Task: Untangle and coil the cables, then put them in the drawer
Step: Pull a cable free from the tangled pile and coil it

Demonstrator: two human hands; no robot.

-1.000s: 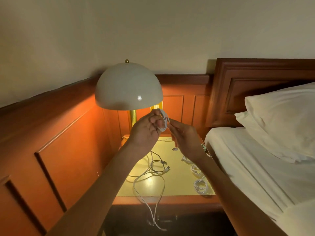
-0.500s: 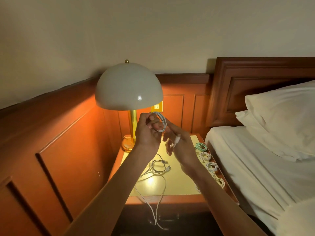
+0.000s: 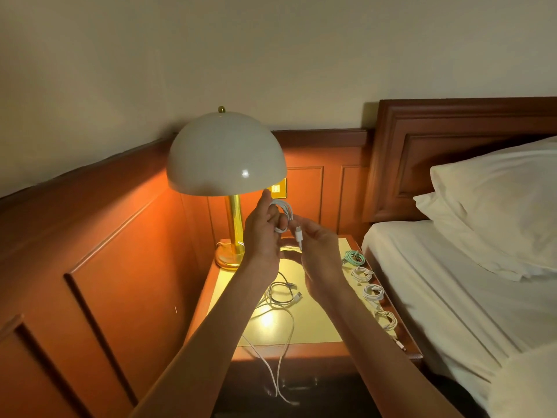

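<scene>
My left hand [image 3: 261,233] holds a small white cable coil [image 3: 284,215] wound around its fingers, raised above the nightstand [image 3: 316,330]. My right hand [image 3: 319,251] pinches the white plug end [image 3: 299,236] of that same cable just below the coil. On the nightstand lies a loose tangle of a dark cable [image 3: 281,292] and a white cable [image 3: 277,351] that hangs over the front edge. Along the right edge sit several finished coils: one green coil [image 3: 354,257] and three white coils [image 3: 373,292]. The drawer is not visible.
A lit lamp with a white dome shade [image 3: 226,155] and brass stem [image 3: 235,227] stands at the back left of the nightstand. A wall switch plate [image 3: 278,188] is behind it. Wood panelling runs on the left, a bed with a pillow [image 3: 494,206] on the right.
My right hand has drawn the plug end down and out from the coil. The view has shifted, so the finished coils at the right edge now show.
</scene>
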